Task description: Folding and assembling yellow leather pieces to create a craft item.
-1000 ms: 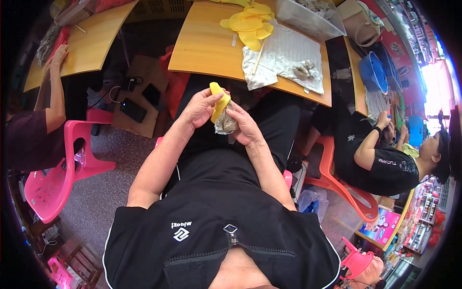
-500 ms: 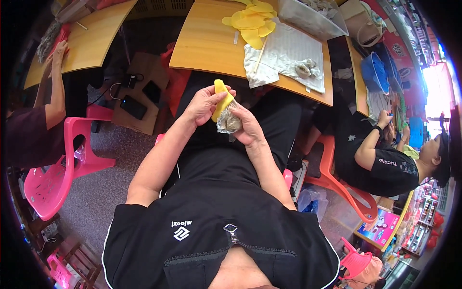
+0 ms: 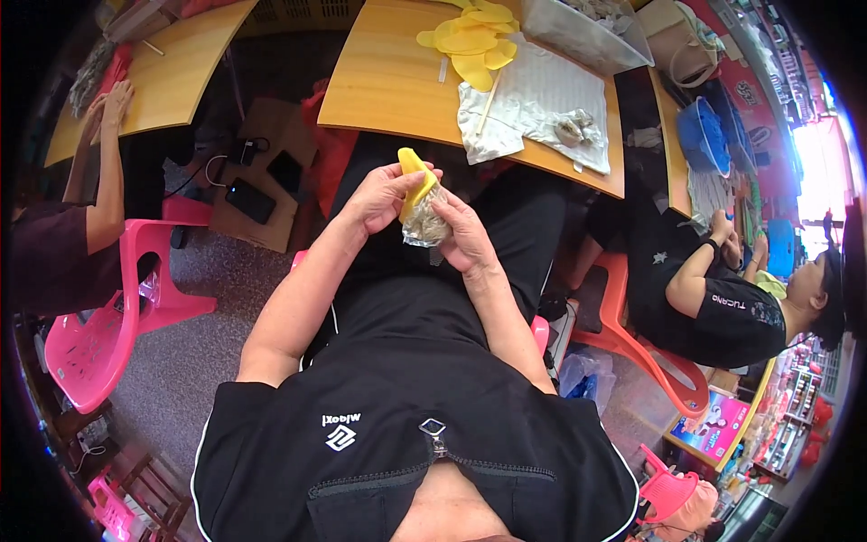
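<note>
Between my hands, over my lap, I hold a yellow curved piece against a greyish-tan bundle in what looks like clear plastic. My left hand pinches the yellow piece, its fingers curled round it. My right hand grips the bundle, thumb over it. On the wooden table ahead lie a pile of flat yellow cut-outs, a white cloth, a thin pale stick and a small tan lump on the cloth.
A plastic tub sits at the table's back right. Coworkers work left and right, beside pink and orange chairs. A blue basket is on the right-hand table. Phones lie on cardboard below.
The yellow piece and bundle have shifted slightly in my hands, with the yellow tip a little higher than a second ago. The coworker's hands on the left have moved slightly.
</note>
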Action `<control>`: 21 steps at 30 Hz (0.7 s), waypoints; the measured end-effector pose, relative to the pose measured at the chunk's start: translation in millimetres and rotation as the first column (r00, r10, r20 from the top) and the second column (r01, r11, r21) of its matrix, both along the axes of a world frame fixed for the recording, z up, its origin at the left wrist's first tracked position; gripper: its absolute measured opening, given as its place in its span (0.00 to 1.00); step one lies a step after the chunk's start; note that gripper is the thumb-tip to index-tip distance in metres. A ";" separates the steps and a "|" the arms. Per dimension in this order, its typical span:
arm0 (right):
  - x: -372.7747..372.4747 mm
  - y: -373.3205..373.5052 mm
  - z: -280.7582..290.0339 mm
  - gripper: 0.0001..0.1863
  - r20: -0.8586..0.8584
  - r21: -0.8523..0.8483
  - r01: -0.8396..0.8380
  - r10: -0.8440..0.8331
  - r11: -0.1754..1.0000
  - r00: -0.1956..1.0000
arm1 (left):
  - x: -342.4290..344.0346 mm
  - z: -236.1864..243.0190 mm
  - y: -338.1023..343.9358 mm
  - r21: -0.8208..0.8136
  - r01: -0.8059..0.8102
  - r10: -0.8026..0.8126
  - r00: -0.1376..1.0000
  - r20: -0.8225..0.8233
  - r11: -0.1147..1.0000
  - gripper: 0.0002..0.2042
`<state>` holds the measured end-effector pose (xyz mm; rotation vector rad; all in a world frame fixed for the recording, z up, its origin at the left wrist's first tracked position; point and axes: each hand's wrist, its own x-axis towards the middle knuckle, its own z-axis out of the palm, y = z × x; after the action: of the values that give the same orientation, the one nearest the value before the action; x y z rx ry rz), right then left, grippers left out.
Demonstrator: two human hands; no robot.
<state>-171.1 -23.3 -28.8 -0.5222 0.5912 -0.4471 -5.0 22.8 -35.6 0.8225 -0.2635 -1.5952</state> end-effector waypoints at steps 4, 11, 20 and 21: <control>-4.8 -2.6 -5.5 0.18 -0.037 0.040 -0.021 0.023 0.999 0.999 | -0.9 2.2 -1.0 -0.012 0.000 0.000 1.000 -0.002 1.000 0.15; -6.8 -1.7 -11.0 0.15 0.058 0.236 -0.051 0.038 0.970 0.998 | -6.7 -3.1 -0.1 0.005 0.100 -0.100 0.995 -0.023 0.995 0.16; -4.7 -8.4 -25.3 0.16 0.122 0.346 0.028 -0.075 0.938 0.990 | -11.3 -22.5 -2.8 0.088 0.073 -0.071 0.997 -0.028 0.993 0.15; -4.8 -10.4 -24.5 0.16 0.113 0.305 0.017 -0.054 0.952 0.992 | -12.2 -23.7 -3.2 0.115 0.058 -0.067 0.995 0.073 0.992 0.15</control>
<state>-175.9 -33.7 -53.3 -0.1890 0.5419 -0.4096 -17.2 19.6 -59.3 0.9723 -0.2581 -1.6507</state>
